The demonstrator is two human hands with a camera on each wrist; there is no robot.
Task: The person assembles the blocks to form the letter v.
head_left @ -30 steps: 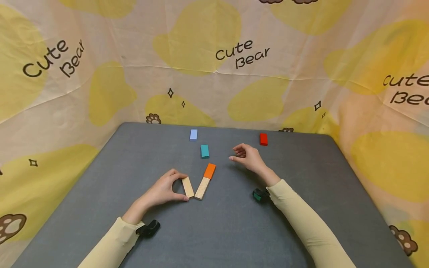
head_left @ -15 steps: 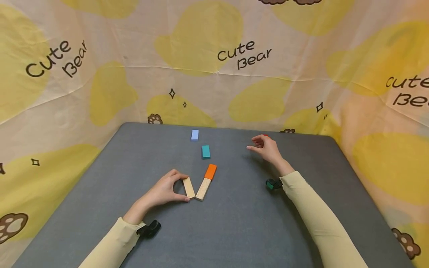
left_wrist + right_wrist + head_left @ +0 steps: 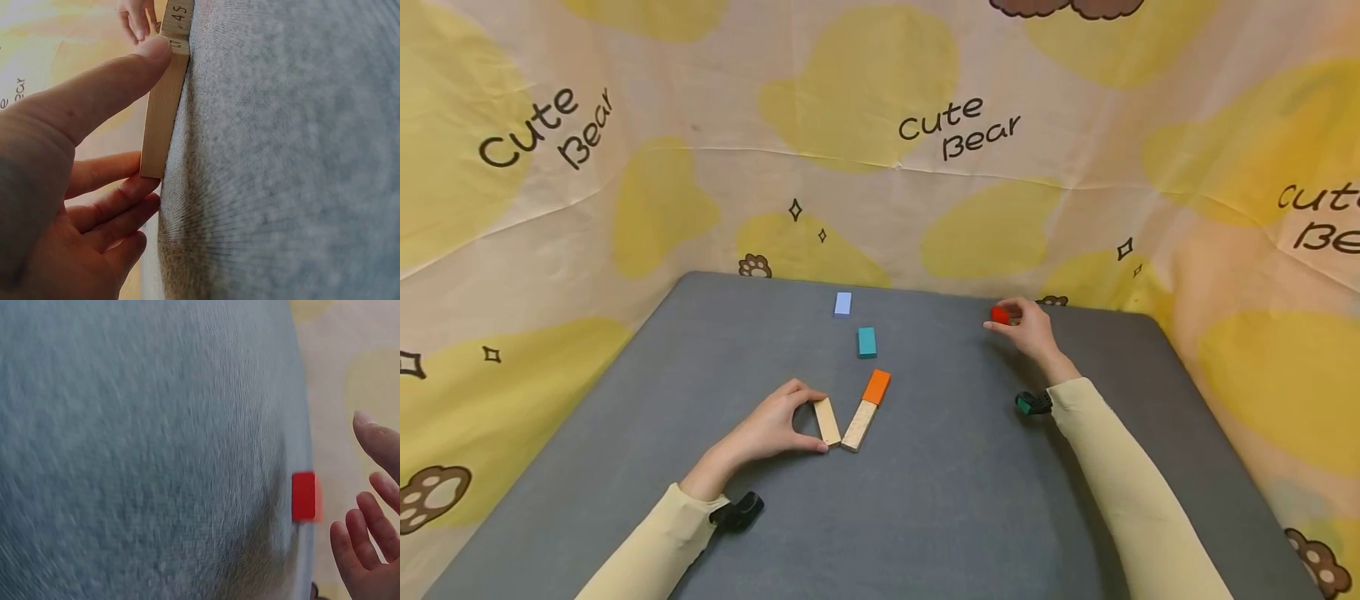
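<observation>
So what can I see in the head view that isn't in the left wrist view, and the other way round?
Only the head view: the light-blue block, teal block, orange block and red block.

Only the left wrist view: a dark marking readable as what looks like "45".

Both: the left hand holding a wooden block, another wooden piece, the right hand, table and patterned cloth.

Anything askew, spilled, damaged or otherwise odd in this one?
Nothing looks spilled or damaged. The left plain block and the right plain block slant into a V rather than lying parallel, perhaps deliberately: the left hand grips the left one. Dark marks show on their near ends in the left wrist view.
</observation>
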